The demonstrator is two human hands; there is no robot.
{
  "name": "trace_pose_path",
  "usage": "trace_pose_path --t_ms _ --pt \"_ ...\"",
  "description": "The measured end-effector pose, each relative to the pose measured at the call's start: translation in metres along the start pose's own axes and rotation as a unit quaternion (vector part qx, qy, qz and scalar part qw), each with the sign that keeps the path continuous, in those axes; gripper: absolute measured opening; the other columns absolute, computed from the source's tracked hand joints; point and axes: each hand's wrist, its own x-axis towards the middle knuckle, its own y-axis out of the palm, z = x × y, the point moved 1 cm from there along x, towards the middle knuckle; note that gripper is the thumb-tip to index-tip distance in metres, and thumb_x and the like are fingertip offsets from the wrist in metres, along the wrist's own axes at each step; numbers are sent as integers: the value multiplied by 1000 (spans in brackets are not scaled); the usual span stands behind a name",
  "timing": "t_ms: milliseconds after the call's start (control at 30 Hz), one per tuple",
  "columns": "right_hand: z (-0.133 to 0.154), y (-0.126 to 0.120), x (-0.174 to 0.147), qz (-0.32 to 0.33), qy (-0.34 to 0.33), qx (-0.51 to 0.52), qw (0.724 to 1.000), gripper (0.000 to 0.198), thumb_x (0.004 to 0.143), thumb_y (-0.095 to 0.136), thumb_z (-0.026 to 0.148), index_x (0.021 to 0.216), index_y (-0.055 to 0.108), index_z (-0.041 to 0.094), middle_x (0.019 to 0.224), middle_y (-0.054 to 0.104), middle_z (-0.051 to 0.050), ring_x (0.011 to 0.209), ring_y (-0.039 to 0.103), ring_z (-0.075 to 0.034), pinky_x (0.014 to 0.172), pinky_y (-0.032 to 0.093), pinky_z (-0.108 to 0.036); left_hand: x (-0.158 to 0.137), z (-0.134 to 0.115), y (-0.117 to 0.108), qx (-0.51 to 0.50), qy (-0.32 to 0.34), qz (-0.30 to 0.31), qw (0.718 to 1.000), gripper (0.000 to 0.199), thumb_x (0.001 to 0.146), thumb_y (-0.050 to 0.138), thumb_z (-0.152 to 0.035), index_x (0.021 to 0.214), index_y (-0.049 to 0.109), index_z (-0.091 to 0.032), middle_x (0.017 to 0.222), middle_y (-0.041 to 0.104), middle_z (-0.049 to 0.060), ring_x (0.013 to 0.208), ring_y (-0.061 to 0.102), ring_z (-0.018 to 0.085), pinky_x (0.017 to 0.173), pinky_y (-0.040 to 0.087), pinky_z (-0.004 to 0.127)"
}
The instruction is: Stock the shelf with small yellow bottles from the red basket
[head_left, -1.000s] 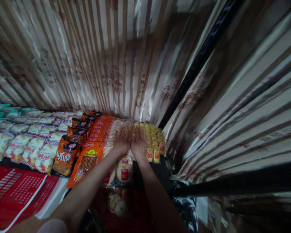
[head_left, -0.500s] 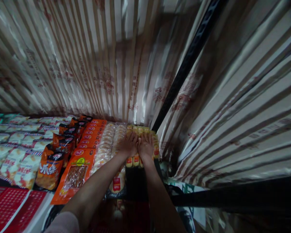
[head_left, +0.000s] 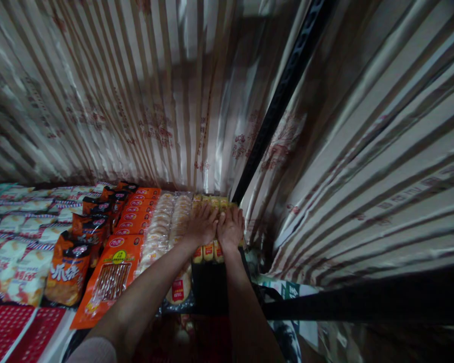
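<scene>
Small yellow snack packets stand in tight rows at the right end of a shelf, with red marks on their fronts. Across their tops lies my left hand, fingers stretched out. My right hand rests flat beside it, close to the shelf's corner post, also with fingers extended. Neither hand grips anything. The hands hide much of the packets. Left of them are clear-wrapped round pastries in two columns; the front pack has a red label. A dark bare strip of shelf shows in front of the yellow packets.
Orange snack bags, orange-and-black bags and white bags fill the shelf leftward. A black metal post rises at the corner, and a dark beam runs right. Striped curtains hang behind.
The view has shifted slightly, so the shelf's goods appear a little farther left. My right hand has moved slightly right over the yellow packets; my left hand stays on them.
</scene>
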Motion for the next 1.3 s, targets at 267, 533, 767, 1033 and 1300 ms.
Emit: trace_pose_path --t_ms 267,533,767,1033,1300 --pt "-16 6 0 42 7 3 999 50 91 26 29 125 50 1 133 47 -20 131 31 -26 105 25 -42 4 -8 13 -2 18 28 999 49 94 17 -37 138 33 -22 146 32 5 137 18 21 110 20 47" --pt "-13 8 2 38 23 -2 999 50 91 25 28 130 46 5 138 42 -15 134 24 -26 106 22 -45 8 -6 12 -1 9 25 1000 52 94 16 -39 140 29 -17 149 22 8 139 11 22 111 15 48" --pt "-7 -2 6 11 -10 38 999 49 92 24 29 127 48 5 134 47 -17 133 27 -25 106 25 -47 8 -12 -7 -8 2 53 999 51 94 19 -39 140 28 -20 150 20 7 139 10 22 112 13 49" --pt "48 -49 -70 -13 -132 198 971 38 92 31 30 120 55 17 119 59 -10 115 49 -20 98 39 -39 -114 -3 -48 -19 -108 -134 985 51 92 29 -30 141 26 -16 152 11 7 140 1 23 113 17 43" --pt "35 -38 -198 97 -312 151 933 33 88 45 22 119 57 23 131 51 -9 126 38 -22 98 40 -40 -281 7 17 40 -192 -168 966 65 88 36 -21 145 5 -19 152 6 12 139 7 31 106 28 52"
